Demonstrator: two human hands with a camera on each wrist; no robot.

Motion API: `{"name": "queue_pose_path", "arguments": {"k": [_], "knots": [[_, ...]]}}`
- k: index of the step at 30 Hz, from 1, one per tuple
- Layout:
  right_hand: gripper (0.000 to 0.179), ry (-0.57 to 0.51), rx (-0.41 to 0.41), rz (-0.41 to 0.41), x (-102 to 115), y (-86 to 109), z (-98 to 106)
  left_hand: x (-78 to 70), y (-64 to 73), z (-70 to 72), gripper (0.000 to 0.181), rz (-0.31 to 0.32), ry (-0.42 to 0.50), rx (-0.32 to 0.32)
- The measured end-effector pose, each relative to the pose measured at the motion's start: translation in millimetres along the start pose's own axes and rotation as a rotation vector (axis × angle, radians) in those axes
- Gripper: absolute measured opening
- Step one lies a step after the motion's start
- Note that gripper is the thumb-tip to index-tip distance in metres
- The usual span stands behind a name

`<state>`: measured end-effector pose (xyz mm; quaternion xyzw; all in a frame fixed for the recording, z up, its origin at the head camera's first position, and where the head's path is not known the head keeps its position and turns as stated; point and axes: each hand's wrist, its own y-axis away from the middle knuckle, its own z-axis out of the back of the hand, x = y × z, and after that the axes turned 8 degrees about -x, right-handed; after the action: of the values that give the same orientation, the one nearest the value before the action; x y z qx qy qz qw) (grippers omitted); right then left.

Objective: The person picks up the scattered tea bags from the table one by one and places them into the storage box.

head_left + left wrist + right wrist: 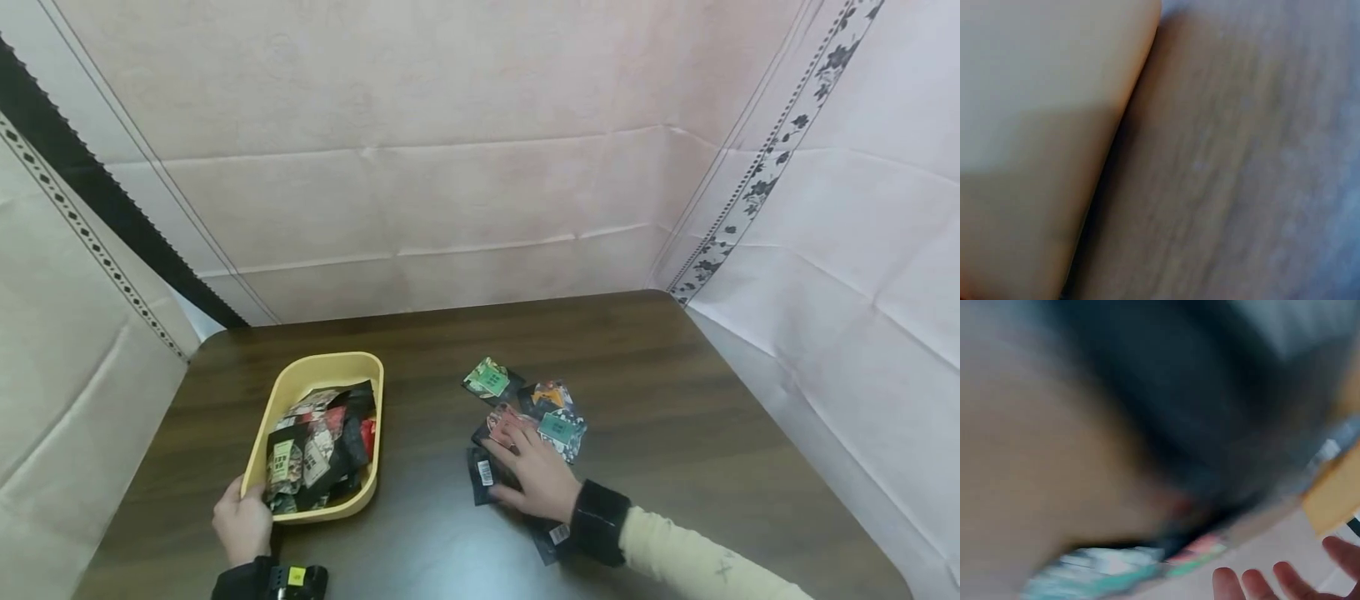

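Note:
A yellow plastic basket [372, 492] stands on the left of the table, filled with small printed packets [318, 450]. My left hand [243, 525] grips its near left corner, thumb at the rim; the basket's pale wall [1035, 150] fills the left side of the left wrist view. On the right lies a loose group of dark packets with coloured labels, among them a green-labelled packet [491, 380] and a teal-labelled one [561, 430]. Over this group my right hand [536, 475] is spread with fingers extended. Its fingertips [1254, 581] show low in the blurred right wrist view.
The brown wooden table [427, 533] has rounded far corners. Pale cloth [420, 208] hangs behind it and on both sides. A dark packet with a white barcode [558, 533] lies near my right wrist.

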<state>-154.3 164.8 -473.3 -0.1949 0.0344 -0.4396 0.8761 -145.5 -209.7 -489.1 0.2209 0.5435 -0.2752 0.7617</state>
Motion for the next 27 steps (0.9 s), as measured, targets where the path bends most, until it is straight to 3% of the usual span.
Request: {"name": "queue_pose_path", "arguments": {"k": [8,12,17,21,24,27], "knots": [[0.080,-0.014,0.188,0.072,-15,56.8,0,0.7,-3.1,-2.1,0.042,0.055,0.003,-0.009],[0.081,0.023,0.258,0.073,-19,66.4,-2,1.9,-2.9,-4.0,0.040,0.058,-0.004,-0.027],[0.079,0.117,0.265,0.104,-21,68.1,-6,1.7,-2.5,-3.3,0.040,0.038,0.003,-0.011],[0.065,0.132,0.264,0.165,-22,66.5,-9,2.4,-3.4,-1.4,0.041,0.037,-0.014,0.001],[0.042,0.123,0.235,0.231,-23,64.3,-12,8.5,-7.4,-2.6,0.041,0.035,-0.043,-0.010],[0.018,0.095,0.187,0.241,-25,60.3,-13,19.7,-15.8,-7.1,0.041,0.020,-0.064,-0.014]]}}
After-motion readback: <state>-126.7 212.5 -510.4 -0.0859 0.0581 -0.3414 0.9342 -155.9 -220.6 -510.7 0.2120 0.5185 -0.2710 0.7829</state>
